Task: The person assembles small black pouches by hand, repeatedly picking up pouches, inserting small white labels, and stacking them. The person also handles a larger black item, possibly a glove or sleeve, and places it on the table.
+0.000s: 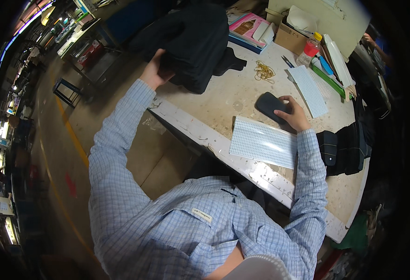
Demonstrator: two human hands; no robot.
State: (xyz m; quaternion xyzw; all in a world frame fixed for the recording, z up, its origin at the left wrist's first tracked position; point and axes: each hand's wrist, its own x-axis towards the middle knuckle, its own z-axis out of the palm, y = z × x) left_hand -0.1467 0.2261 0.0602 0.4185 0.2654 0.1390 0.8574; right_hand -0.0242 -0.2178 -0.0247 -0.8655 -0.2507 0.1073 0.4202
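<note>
On the far left corner of the table lies a thick pile of black fabric [191, 46]. My left hand [156, 71] grips the pile's left edge, some fingers hidden by the cloth. At mid-table, my right hand [292, 113] is closed on the right end of a dark, rounded-corner pad [271, 106]; whether it is one piece or a small stack, I cannot tell. Just below the pad is a glossy sheet of small printed labels [263, 142], with my right sleeve over its edge. A second label sheet [308, 91] rests beyond my right hand.
Tangled yellow cord [264, 72] lies mid-table. Behind stand a pink-covered book [251, 29], a cardboard box [290, 38] and a bottle with a yellow cap [310, 49]. Black bundles [342, 149] sit at the right. A stool [67, 91] stands on the floor at left.
</note>
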